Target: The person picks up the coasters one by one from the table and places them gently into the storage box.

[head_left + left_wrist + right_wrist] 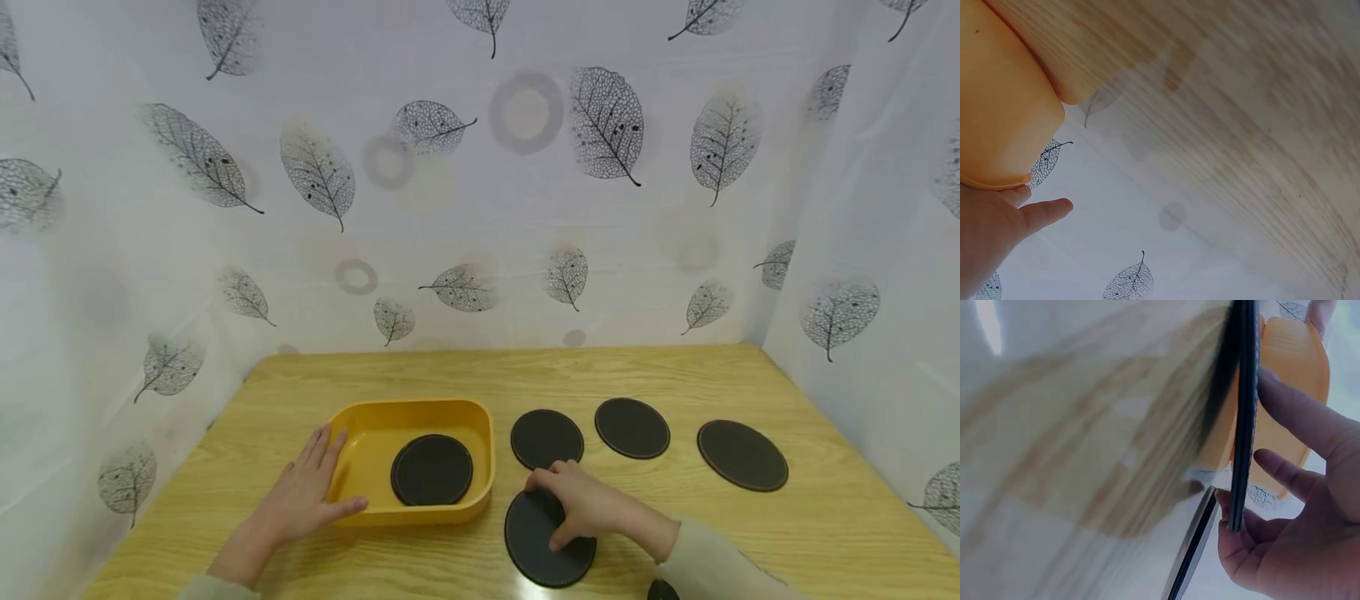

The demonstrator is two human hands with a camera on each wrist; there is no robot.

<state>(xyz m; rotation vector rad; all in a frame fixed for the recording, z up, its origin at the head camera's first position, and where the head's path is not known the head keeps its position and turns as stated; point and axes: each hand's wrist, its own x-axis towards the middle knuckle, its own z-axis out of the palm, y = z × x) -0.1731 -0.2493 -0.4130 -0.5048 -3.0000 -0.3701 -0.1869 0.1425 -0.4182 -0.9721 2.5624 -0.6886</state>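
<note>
A black round coaster [528,542] with a stitched-looking edge lies at the front of the table, or just off it; which one I cannot tell. My right hand [581,502] holds it from above, thumb on its face and fingertips at its far edge. The right wrist view shows this coaster [1246,431] edge-on, with the hand [1310,544] around its rim. To the left stands a yellow rectangular box [367,479] with another black coaster [432,471] inside. My left hand [300,492] rests against the box's left side, fingers extended at the rim, thumb along the front.
Behind the right hand lies a black coaster [547,437]. Farther right are a second coaster [632,427] and a third coaster [742,454], all flat on the wooden table [525,375]. A leaf-patterned curtain [480,208] encloses the back and sides.
</note>
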